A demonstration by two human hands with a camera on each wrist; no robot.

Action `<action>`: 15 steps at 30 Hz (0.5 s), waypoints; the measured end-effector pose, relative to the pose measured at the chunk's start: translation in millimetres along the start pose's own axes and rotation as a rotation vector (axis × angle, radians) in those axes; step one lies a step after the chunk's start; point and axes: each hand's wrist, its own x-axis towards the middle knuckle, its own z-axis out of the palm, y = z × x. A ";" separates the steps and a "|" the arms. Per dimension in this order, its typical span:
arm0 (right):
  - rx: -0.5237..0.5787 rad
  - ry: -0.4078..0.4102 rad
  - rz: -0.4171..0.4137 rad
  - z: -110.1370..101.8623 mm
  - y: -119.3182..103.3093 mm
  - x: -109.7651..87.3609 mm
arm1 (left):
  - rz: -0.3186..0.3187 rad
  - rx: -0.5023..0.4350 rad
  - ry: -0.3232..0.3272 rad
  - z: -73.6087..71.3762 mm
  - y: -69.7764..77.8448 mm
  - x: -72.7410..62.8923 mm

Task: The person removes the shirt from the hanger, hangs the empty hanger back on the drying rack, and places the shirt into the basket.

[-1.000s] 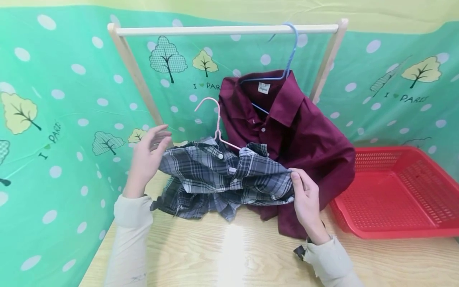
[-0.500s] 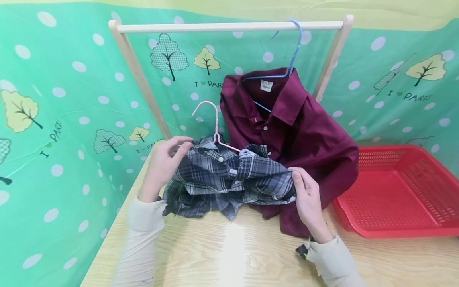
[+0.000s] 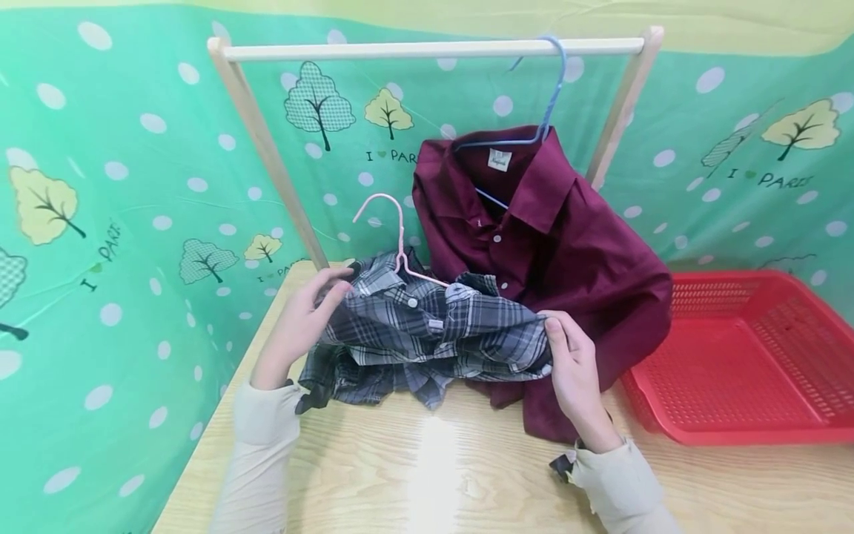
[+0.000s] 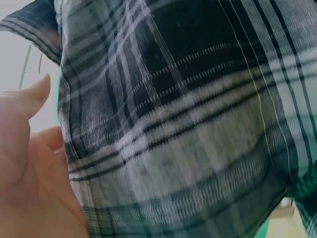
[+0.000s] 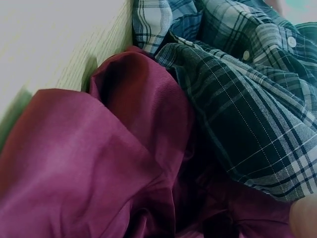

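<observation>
A grey and black plaid shirt (image 3: 394,326) is bunched above the table, with a pink hanger (image 3: 401,230) at its collar and the hook standing up free. My right hand (image 3: 574,363) pinches the shirt's right-hand side between thumb and fingers. At the left shoulder is my left hand (image 3: 296,322), its fingers extended and partly behind the fabric. In the left wrist view, that hand's thumb (image 4: 37,96) stands apart from the plaid cloth. The hanger's left arm is hidden by the shirt. Maroon cloth lies beneath the plaid in the right wrist view.
Behind, a maroon shirt (image 3: 600,252) hangs by a blue hanger (image 3: 552,96) from the white bar (image 3: 400,51) of a wooden rack. A red plastic basket (image 3: 747,436) stands on the right of the wooden table (image 3: 373,475). A green patterned cloth (image 3: 160,297) forms the backdrop.
My left hand has moved right to the shirt's left shoulder, then slightly down and back. The pink hook has shifted slightly left and lower. My right hand keeps its pinch.
</observation>
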 end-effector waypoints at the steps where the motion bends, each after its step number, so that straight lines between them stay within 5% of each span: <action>1: -0.002 0.001 -0.001 0.0 0.1 0.1 | 0.010 -0.014 0.004 0.8 0.0 -0.2; 7: -0.026 -0.023 0.000 0.0 -1.1 0.8 | 0.059 -0.064 -0.007 7.9 6.2 -0.6; 15: -0.037 -0.032 0.003 -1.1 -1.3 2.0 | 0.049 -0.051 0.015 18.4 17.7 1.2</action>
